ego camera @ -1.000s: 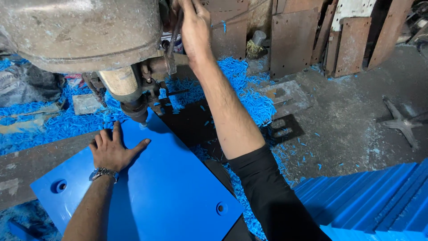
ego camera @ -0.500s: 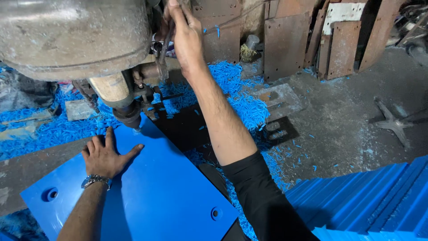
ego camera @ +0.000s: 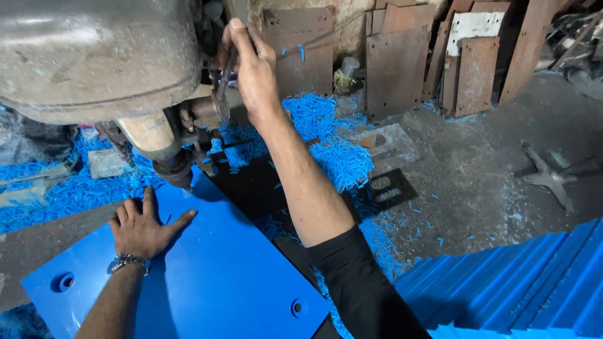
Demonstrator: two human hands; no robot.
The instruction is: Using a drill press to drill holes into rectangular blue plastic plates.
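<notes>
the blue plastic sheet (ego camera: 207,282) lies flat on the machine's bed, its far corner pushed under the drill's spindle (ego camera: 173,169), so the tip stands right over the sheet's far edge. the left hand (ego camera: 143,229) rests on it just short of that corner, palm down and fingers spread wide, gripping nothing; it looks like it is there to pin the sheet against sliding or spinning. the right hand (ego camera: 248,63) reaches up past the grey machine head (ego camera: 94,56) and is closed around a thin dark metal lever (ego camera: 223,85) at the head's side, arm stretched long over the bed's right edge. the sheet already carries two round countersunk holes, one near its left corner (ego camera: 64,281) and one near its near-right edge (ego camera: 299,307). blue shavings (ego camera: 333,157) lie heaped beyond the bed on the floor. more blue sheets (ego camera: 521,289) are stacked at the lower right, within reach. rusty steel plates (ego camera: 402,69) lean against the back wall.
</notes>
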